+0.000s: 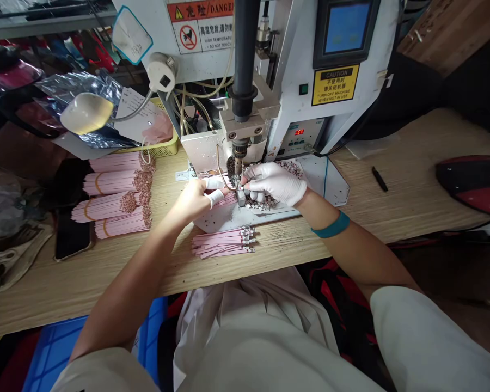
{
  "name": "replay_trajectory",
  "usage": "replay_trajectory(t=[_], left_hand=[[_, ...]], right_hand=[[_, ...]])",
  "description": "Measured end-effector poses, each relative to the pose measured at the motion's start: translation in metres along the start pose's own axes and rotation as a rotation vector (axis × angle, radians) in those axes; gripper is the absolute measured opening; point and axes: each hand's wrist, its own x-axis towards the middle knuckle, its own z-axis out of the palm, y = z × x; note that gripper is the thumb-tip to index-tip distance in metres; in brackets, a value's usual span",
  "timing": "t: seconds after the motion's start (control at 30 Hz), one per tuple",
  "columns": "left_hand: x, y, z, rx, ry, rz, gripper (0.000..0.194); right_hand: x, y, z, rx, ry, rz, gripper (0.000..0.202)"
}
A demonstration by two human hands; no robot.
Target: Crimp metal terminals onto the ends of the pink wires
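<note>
My left hand (200, 200), with white finger covers, is closed at the left of the machine's pressing head (238, 158), its fingertips pinching a thin pink strap (228, 199). My right hand (276, 184) wears a white glove; its thumb and finger are pinched together at the same spot, on something too small to make out. Below the head stands a small metal block (240, 198). Small metal pieces (261, 204) lie piled under and around my right hand. Near the table's front edge lies a loose stack of pink straps (220, 242) with silvery ends.
Several banded bundles of pink straps (114, 182) lie on the left, beside a dark phone (71, 234). A lamp (87, 113) hangs over a yellow basket (171, 144). To the right are the machine's screen (347, 27), a black pen (379, 179) and a red-black object (473, 185).
</note>
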Motion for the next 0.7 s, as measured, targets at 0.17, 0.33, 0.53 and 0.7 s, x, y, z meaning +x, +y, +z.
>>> replay_trajectory(t=[0.17, 0.33, 0.53, 0.7], left_hand=[[0.001, -0.001, 0.002, -0.076, 0.002, 0.044, 0.027], [0.001, 0.000, 0.004, -0.146, -0.017, 0.004, 0.026], [0.003, 0.006, 0.006, -0.076, -0.020, 0.031, 0.028], [0.003, 0.011, 0.007, -0.026, -0.024, -0.027, 0.027]], right_hand=[[0.000, -0.004, 0.003, 0.000, -0.024, 0.045, 0.009], [-0.002, -0.008, 0.005, -0.011, -0.021, 0.075, 0.009], [0.002, -0.002, 0.004, -0.011, -0.034, 0.049, 0.011], [0.003, 0.001, 0.003, -0.024, -0.040, 0.032, 0.011]])
